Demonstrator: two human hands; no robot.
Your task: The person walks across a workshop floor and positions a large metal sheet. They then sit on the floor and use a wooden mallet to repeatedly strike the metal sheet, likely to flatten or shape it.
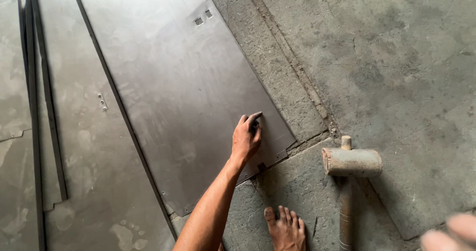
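My left hand [246, 138] rests on a large grey metal sheet [183, 82] that lies flat on the floor, close to the sheet's right edge and lower corner. Its fingers are curled under and the index finger points forward against the metal; I see nothing in it. Only blurred fingertips of my right hand [450, 232] show at the bottom right corner, above the concrete, and whether they hold anything is hidden. A wooden mallet [349, 163] lies on the floor to the right of the sheet, head away from me and handle toward me. My bare foot [286, 229] stands beside the handle.
More grey metal sheets [84, 147] lie overlapped to the left, with narrow strips [47, 107] between them. The top sheet has two small square cut-outs [203, 17] near its far end. Cracked concrete floor [396, 72] with a groove spreads to the right.
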